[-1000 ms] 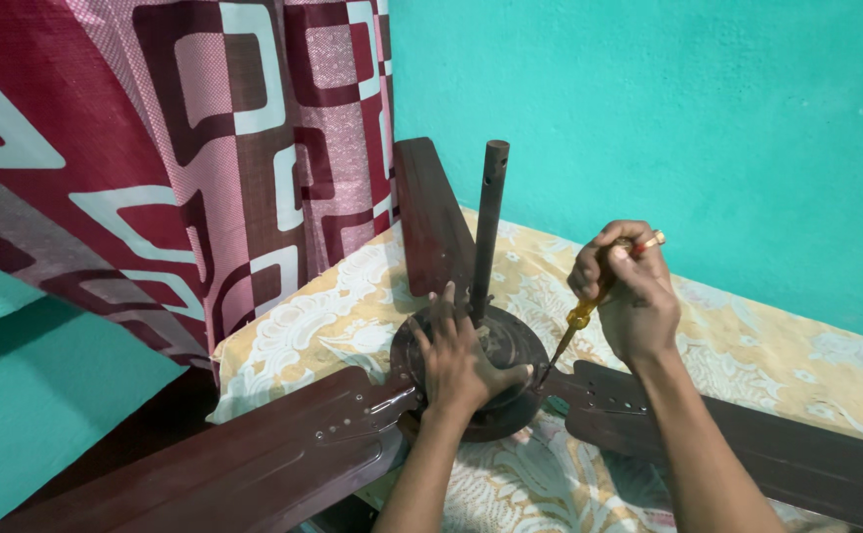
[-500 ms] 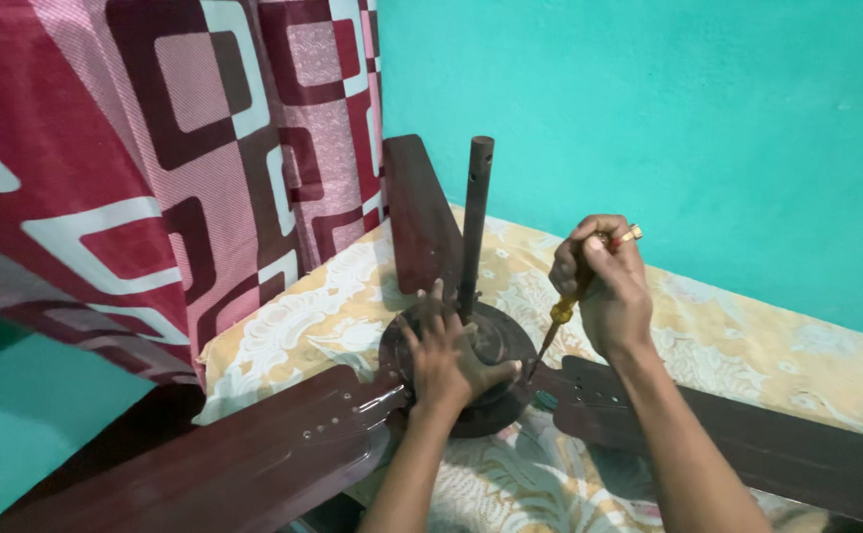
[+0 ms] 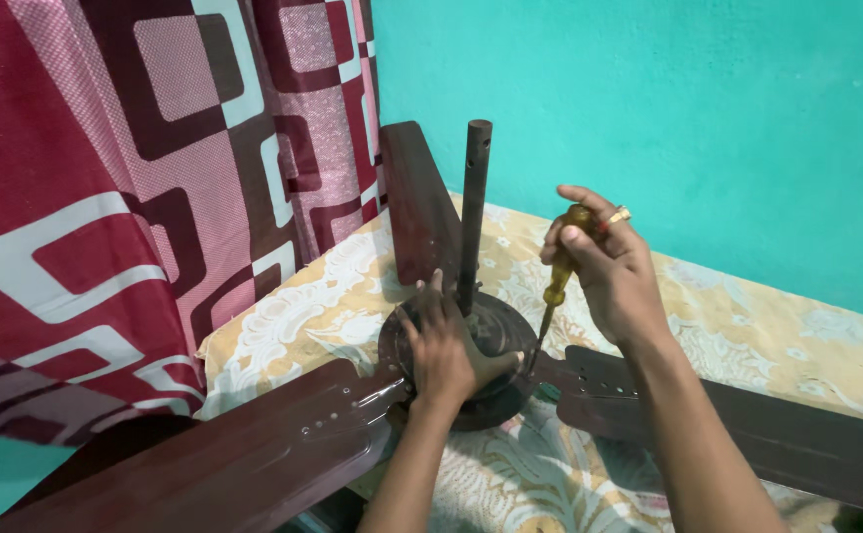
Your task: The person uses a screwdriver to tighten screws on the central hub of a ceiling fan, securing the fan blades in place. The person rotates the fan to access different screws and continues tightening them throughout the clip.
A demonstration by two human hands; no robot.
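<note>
One fan motor (image 3: pixel 495 341), three blades, one rod. Left hand (image 3: pixel 448 347) lies flat on it, grip released; right hand (image 3: pixel 604 266) grasps one screwdriver (image 3: pixel 554 286).

left hand (image 3: pixel 446 350) pressed flat on a brown ceiling fan motor (image 3: pixel 486 331); right hand (image 3: pixel 609 266) grips a yellow-handled screwdriver (image 3: pixel 555 286), tip at the motor's edge.
</note>
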